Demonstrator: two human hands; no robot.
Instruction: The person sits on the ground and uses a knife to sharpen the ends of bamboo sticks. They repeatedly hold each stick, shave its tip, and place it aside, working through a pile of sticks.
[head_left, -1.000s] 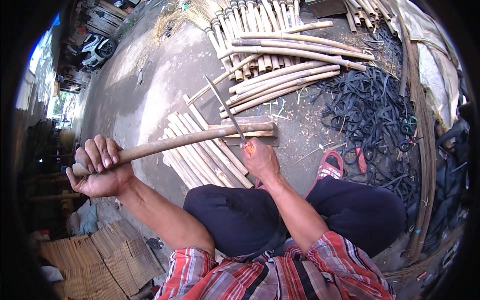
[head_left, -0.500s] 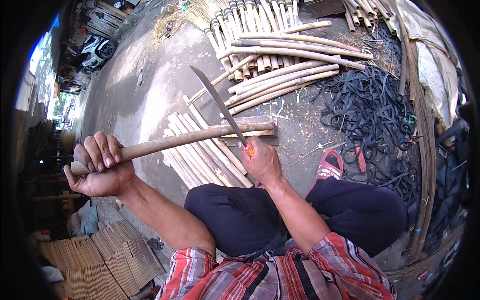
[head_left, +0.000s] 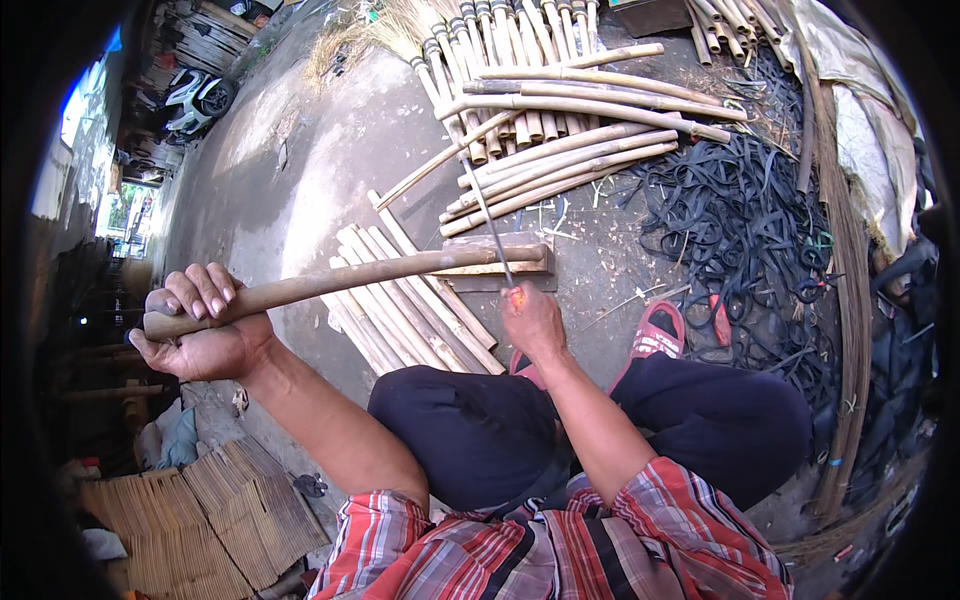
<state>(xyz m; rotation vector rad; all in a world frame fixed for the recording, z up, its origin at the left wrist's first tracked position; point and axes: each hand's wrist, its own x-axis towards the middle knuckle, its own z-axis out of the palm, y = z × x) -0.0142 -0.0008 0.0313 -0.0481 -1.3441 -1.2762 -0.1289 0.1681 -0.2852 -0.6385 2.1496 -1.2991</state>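
My left hand [head_left: 222,350] is wrapped round the near end of a smooth, slightly bent bamboo pole [head_left: 345,282], palm up with fingers curled over it. The pole's far end lies across a low wooden block [head_left: 522,268] on the ground. In my right hand [head_left: 536,326] is the handle of a long machete [head_left: 487,218], a bit of orange-red showing at the grip. Its thin blade points away from me, seen nearly edge-on, and crosses the pole's line near the block. Whether blade and pole touch, I cannot tell.
Cut bamboo poles [head_left: 395,310] lie beneath the held one. More poles [head_left: 570,170] and brooms [head_left: 500,25] are piled ahead. Black rubber strips [head_left: 745,215] heap up at the right, beside red scissor-like handles [head_left: 720,320]. Bundled sticks [head_left: 190,535] sit at the lower left.
The machete has turned from showing its broad side to nearly edge-on, and my right hand has shifted slightly right. The held pole has moved a little, its near end slightly lower in my left hand.
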